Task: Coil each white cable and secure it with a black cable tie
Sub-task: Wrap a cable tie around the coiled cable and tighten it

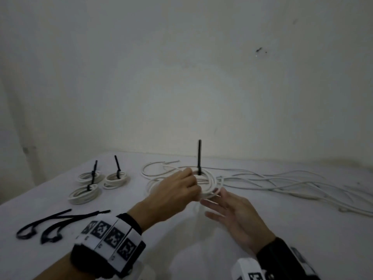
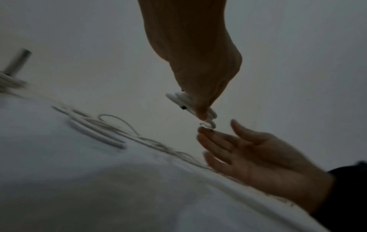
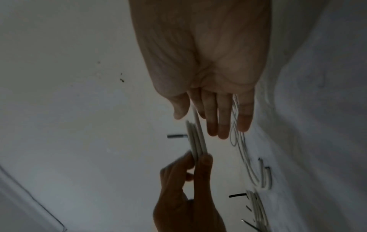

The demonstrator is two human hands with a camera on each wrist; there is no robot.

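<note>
My left hand pinches a white cable coil at its near-left side and holds it just above the table. A black cable tie stands straight up from the coil's far side. In the left wrist view, the left hand grips the bundled turns. My right hand is open beside the coil's near edge with straight fingers and holds nothing. The right wrist view shows the right hand flat above the coil, which the other hand's fingertips clamp.
Three tied coils with upright black tie tails lie at the left. Two loose black ties lie near the front left. Several uncoiled white cables trail to the right. A white wall rises behind the white table.
</note>
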